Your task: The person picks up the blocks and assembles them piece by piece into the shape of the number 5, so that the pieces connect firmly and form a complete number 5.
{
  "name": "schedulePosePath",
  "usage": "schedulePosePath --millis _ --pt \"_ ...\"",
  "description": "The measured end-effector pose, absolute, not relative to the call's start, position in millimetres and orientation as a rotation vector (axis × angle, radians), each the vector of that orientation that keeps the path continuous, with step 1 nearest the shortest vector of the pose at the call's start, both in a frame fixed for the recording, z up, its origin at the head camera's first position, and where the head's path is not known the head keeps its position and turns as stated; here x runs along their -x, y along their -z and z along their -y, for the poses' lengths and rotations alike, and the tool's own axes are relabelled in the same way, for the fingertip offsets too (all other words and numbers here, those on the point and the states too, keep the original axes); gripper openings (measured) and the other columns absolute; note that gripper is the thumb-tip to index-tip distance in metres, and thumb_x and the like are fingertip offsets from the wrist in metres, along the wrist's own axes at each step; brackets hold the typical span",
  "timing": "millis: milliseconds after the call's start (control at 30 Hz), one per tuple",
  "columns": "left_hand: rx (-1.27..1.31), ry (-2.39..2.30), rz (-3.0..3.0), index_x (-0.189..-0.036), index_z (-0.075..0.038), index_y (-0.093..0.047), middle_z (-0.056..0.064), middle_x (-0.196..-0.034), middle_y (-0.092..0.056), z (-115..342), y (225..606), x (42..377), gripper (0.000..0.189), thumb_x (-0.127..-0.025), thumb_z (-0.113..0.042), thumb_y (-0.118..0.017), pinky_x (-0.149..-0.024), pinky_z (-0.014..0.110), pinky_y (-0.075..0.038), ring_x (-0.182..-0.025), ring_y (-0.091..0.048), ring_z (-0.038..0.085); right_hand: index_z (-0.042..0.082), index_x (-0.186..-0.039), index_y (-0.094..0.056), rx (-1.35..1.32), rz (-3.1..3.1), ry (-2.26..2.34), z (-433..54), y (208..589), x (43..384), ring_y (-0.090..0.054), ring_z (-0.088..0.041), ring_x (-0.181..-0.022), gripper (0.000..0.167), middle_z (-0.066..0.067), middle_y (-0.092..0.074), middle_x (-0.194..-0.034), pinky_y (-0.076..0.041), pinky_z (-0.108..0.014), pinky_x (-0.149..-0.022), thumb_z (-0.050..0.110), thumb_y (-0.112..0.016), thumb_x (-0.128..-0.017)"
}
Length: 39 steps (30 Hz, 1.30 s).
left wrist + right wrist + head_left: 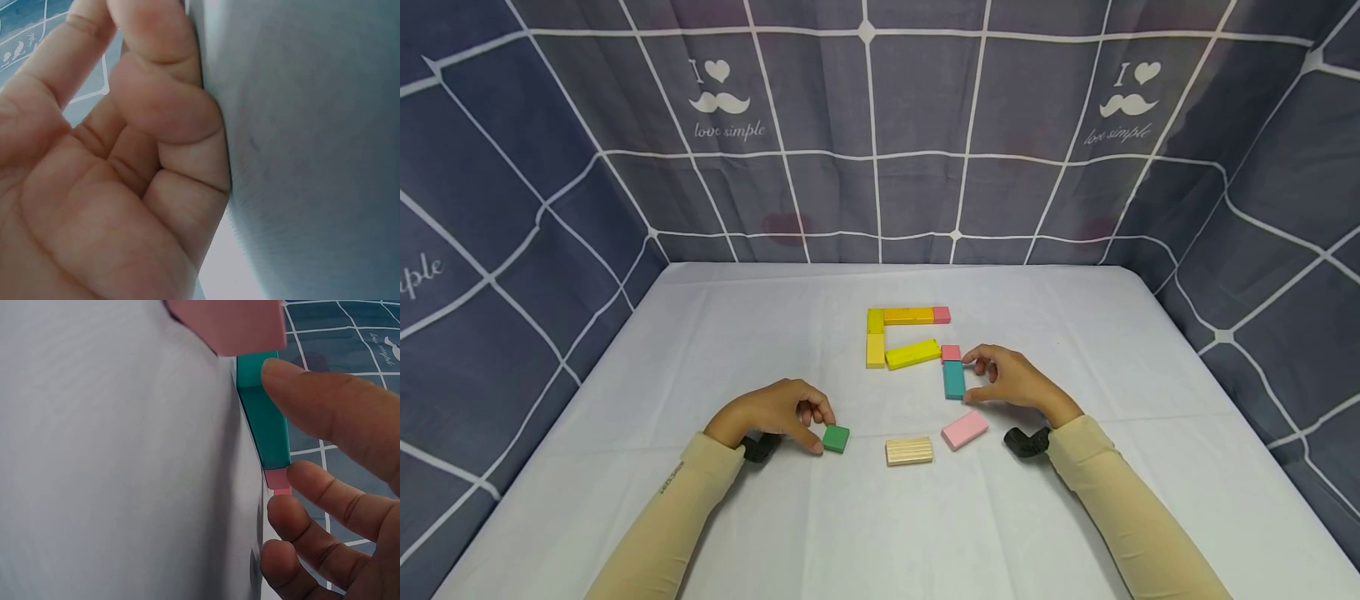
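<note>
Right hand (pixel 1013 381) loosely spread at teal block (pixel 953 381); left hand (pixel 775 412) at green block (pixel 837 438), can't tell whether gripping.
Teal block touches small pink block (pixel 951 352), near slanted yellow block (pixel 913 355). Green block lies left of beige block (pixel 909 451); large pink block (pixel 965 430) sits just nearside of teal.

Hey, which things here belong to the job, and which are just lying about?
Likely part of the job:
green block, at the left grip
teal block, at the right grip
yellow blocks and small pink blocks, laid out together

Seemingly just lying about, untouched:
ridged pale block
larger pink block
</note>
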<state>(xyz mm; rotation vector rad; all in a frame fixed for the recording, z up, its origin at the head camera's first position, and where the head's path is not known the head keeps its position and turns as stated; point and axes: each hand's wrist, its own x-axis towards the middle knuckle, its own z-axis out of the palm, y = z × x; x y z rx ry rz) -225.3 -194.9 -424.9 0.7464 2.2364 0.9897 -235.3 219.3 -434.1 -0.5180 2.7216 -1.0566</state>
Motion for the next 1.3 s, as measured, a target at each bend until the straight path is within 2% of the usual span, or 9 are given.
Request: schedulePosePath --millis 733,1000,1300 --pt "-0.771 -1.000 -2.235 -0.100 -0.006 -0.080 -0.001 -0.092 -0.071 196.8 425.8 225.4 0.029 -0.076 -0.005 -0.096 -0.073 0.022 -0.046 -0.081 -0.055 0.015 -0.001 -0.130 -0.067 0.505 -2.724 1.039 -217.2 433.1 235.1 -0.052 -0.024 -0.089 0.055 -0.010 -0.063 -0.104 -0.046 -0.036 -0.078 0.018 -0.093 -0.085" --pt "-0.771 -0.994 -2.235 -0.100 -0.006 -0.080 -0.002 -0.091 -0.071 196.8 427.6 225.7 0.029 -0.076 -0.006 -0.096 -0.072 0.022 -0.046 -0.080 -0.054 0.014 0.000 -0.125 -0.069 0.548 -2.726 1.098 -223.1 434.9 231.2 -0.054 -0.023 -0.088 0.041 -0.008 -0.064 -0.103 -0.047 -0.034 -0.079 0.016 -0.087 -0.092" --pt "-0.777 -0.988 -2.239 -0.100 -0.007 -0.080 -0.002 -0.091 -0.071 196.7 427.5 225.6 0.029 -0.077 -0.007 -0.096 -0.072 0.023 -0.046 -0.080 -0.054 0.014 0.001 -0.121 -0.072 0.601 -2.671 1.178 -232.0 434.1 223.0 -0.059 -0.023 -0.096 0.026 -0.005 -0.068 -0.105 -0.051 -0.032 -0.088 0.012 -0.079 -0.099"
